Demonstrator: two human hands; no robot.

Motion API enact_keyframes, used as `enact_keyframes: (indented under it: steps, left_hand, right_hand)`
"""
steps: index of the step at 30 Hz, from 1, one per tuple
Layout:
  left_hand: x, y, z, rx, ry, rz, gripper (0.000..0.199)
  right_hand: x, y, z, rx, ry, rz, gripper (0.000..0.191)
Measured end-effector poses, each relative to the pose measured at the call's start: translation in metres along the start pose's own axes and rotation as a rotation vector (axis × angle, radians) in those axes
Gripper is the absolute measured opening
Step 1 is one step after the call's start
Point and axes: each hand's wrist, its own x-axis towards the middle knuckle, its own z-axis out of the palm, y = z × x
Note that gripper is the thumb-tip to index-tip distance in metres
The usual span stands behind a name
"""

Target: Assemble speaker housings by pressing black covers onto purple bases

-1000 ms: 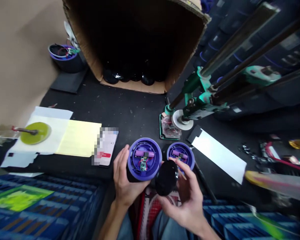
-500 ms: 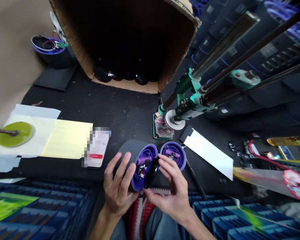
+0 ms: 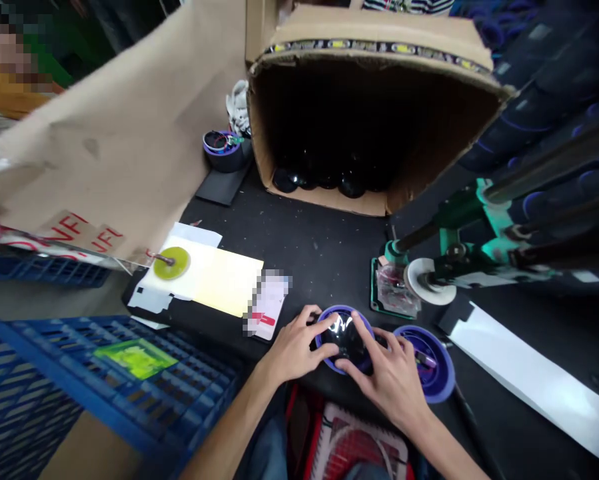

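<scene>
A glossy black dome (image 3: 345, 337) sits on a round purple housing (image 3: 340, 311), covering its inside. My left hand (image 3: 295, 348) grips the dome from the left, and my right hand (image 3: 389, 377) spreads its fingers over the dome from the right. A little to the right stands a second purple housing (image 3: 442, 380), open, with a pink battery (image 3: 426, 361) and wires inside. My right hand partly hides it.
At the back, a cardboard box (image 3: 379, 120) holds several black domes. Teal-and-black machine arms (image 3: 459, 260) reach in from the right. A white paper strip (image 3: 529, 387), a phone (image 3: 268, 307), yellow sheets with a green disc (image 3: 171, 263) and a blue crate (image 3: 114, 387) lie around.
The black dome has gone from my right hand onto the purple housing, and both hands now press on it. My view has swung, bringing more of the box and room into sight.
</scene>
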Motion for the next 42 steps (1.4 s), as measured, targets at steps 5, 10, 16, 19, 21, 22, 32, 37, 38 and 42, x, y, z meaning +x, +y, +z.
enact_keyframes:
  steps: [5, 10, 16, 19, 21, 22, 32, 37, 38, 42]
  left_hand:
    - [0.021, 0.007, -0.024, 0.076, -0.052, -0.029, 0.059]
    - [0.036, 0.019, -0.021, 0.098, -0.062, -0.068, 0.054]
    - [0.020, 0.027, -0.016, 0.014, 0.027, -0.083, 0.047]
    - [-0.005, 0.025, -0.004, -0.071, 0.195, -0.073, 0.079]
    - [-0.017, 0.024, 0.012, -0.122, 0.309, -0.074, 0.115]
    - [-0.020, 0.024, 0.021, -0.144, 0.355, -0.073, 0.126]
    - [0.021, 0.067, 0.078, -0.149, 0.447, 0.086, 0.068]
    - [0.032, 0.094, 0.123, -0.076, 0.558, -0.022, 0.111]
    - [0.033, 0.099, 0.133, -0.069, 0.612, -0.061, 0.111]
    - [0.039, 0.110, 0.152, -0.077, 0.696, -0.059, 0.099]
  right_hand:
    - [0.007, 0.001, -0.016, -0.021, -0.102, 0.009, 0.078]
    - [0.010, -0.001, -0.014, -0.084, -0.085, 0.051, 0.075]
    - [0.000, -0.007, -0.016, -0.047, -0.042, 0.091, 0.060]
    - [-0.012, 0.003, -0.019, 0.015, 0.113, 0.177, 0.058]
    - [-0.026, 0.018, -0.021, -0.067, 0.202, 0.300, 0.066]
    - [-0.034, 0.027, -0.021, -0.122, 0.194, 0.324, 0.071]
    - [-0.129, 0.090, -0.037, -0.250, -0.126, 0.326, 0.092]
    - [-0.139, 0.103, -0.049, -0.202, -0.148, 0.267, 0.093]
    - [-0.139, 0.106, -0.052, -0.162, -0.141, 0.265, 0.092]
    - [-0.137, 0.125, -0.080, 0.078, 0.001, 0.262, 0.075]
